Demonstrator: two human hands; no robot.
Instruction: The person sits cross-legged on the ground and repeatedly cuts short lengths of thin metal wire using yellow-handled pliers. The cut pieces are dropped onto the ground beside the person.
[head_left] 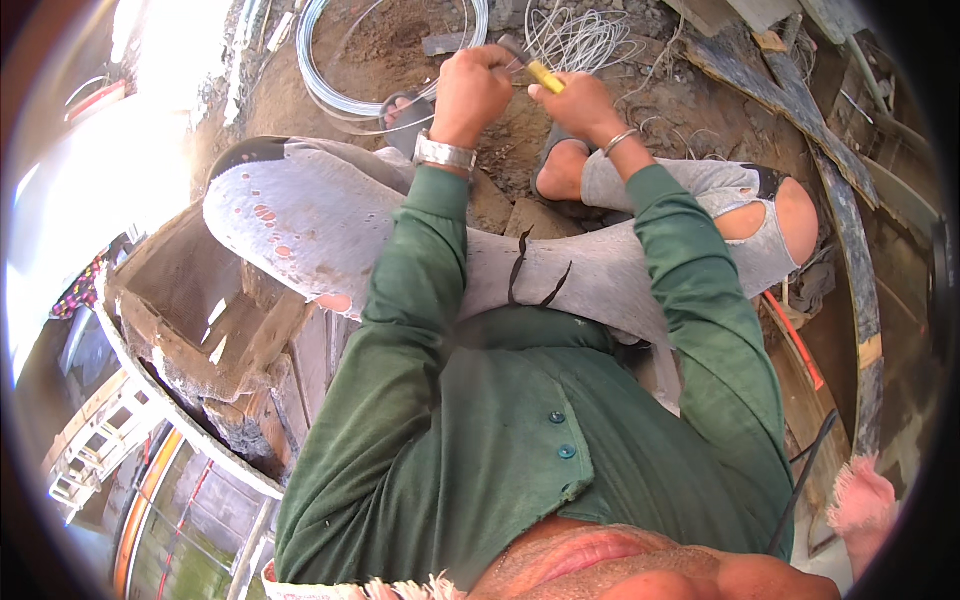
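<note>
Up at the top middle, my left hand [470, 92] is closed with thin wire [512, 68] at its fingertips, beside the dark head of a yellow-handled tool [543, 76]. My right hand [578, 105] grips that tool by its yellow handle; the tool's exact kind is unclear. A coil of pale wire [340, 95] lies on the dirt left of my hands, and a tangled bundle of thinner white wire [570, 40] lies behind them. My crossed legs in torn grey trousers [290, 220] are below my hands.
Dark weathered boards [840, 180] lie along the right side, near a red strip [795, 340]. A hollow block-like form [180, 290] stands at the left, above a white frame [85, 445]. Bare dirt [290, 80] surrounds my feet.
</note>
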